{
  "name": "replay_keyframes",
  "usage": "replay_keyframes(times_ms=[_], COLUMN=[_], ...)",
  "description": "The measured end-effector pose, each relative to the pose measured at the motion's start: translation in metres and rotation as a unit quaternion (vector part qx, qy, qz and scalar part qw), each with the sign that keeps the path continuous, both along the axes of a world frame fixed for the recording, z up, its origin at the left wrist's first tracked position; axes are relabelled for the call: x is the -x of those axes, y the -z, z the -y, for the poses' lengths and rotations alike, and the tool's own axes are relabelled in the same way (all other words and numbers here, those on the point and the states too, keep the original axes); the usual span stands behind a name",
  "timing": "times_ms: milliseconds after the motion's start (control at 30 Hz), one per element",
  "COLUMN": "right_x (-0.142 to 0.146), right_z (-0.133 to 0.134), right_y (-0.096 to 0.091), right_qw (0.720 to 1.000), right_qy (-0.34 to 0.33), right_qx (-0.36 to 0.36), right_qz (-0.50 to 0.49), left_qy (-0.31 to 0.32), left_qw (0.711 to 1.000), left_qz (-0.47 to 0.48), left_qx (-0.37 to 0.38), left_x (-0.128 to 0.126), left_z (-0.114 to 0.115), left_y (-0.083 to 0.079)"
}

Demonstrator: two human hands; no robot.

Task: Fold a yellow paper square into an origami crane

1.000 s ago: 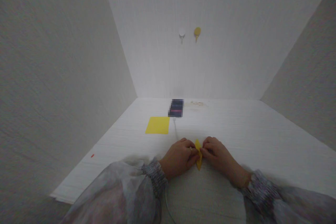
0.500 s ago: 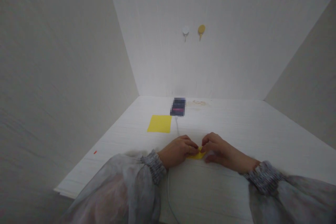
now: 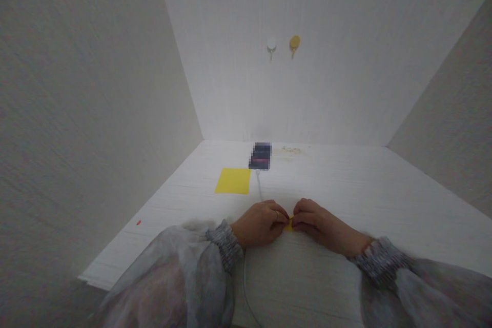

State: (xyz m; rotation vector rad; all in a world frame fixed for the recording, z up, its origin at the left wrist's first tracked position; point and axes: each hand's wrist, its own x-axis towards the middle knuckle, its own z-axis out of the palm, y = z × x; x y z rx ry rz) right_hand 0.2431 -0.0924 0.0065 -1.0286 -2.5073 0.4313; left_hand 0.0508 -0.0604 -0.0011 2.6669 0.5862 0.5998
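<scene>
Between my fingertips is a small piece of yellow paper (image 3: 289,226), mostly covered by both hands. My left hand (image 3: 263,223) is closed on its left side, with a ring on one finger. My right hand (image 3: 317,220) pinches the paper's right side, its fingertips almost meeting those of the left. The paper seems folded, though the hands hide most of its shape. A flat yellow square sheet (image 3: 232,181) lies on the white table, beyond my left hand and a little to the left.
A phone with a blurred screen (image 3: 260,156) lies near the back wall. Its white cable (image 3: 246,279) runs under my left arm towards me. A small red scrap (image 3: 139,223) is at the left. A white hook (image 3: 271,46) and a yellow hook (image 3: 294,43) are on the wall.
My right hand has closed its fingers onto the paper and moved slightly left. Less of the yellow paper shows now. My left hand has barely shifted.
</scene>
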Motion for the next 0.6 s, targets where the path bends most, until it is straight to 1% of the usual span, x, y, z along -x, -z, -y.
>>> replay_keyframes(times_ms=[133, 233, 300, 400, 500, 600], right_x=[0.002, 0.003, 0.004, 0.005, 0.006, 0.008], right_z=[0.001, 0.001, 0.001, 0.000, 0.000, 0.000], right_y=[0.000, 0.001, 0.001, 0.002, 0.002, 0.003], right_qw=[1.000, 0.999, 0.997, 0.995, 0.995, 0.995], right_qy=[0.008, 0.016, 0.017, 0.012, 0.009, 0.020], right_qx=[0.022, 0.043, 0.058, 0.071, 0.068, 0.060], right_qz=[-0.008, -0.029, -0.049, -0.070, -0.078, -0.074], left_qy=[0.005, 0.027, 0.027, -0.016, -0.083, -0.118], left_qw=[1.000, 0.999, 0.997, 0.995, 0.994, 0.990], left_qz=[-0.003, -0.027, -0.055, -0.084, -0.076, -0.064], left_qx=[0.007, -0.022, -0.048, -0.053, -0.003, 0.040], left_x=[0.000, 0.001, 0.001, -0.001, -0.003, -0.005], left_z=[0.000, 0.001, 0.003, 0.004, 0.005, 0.005], left_y=[-0.001, -0.006, -0.010, -0.012, -0.012, -0.011])
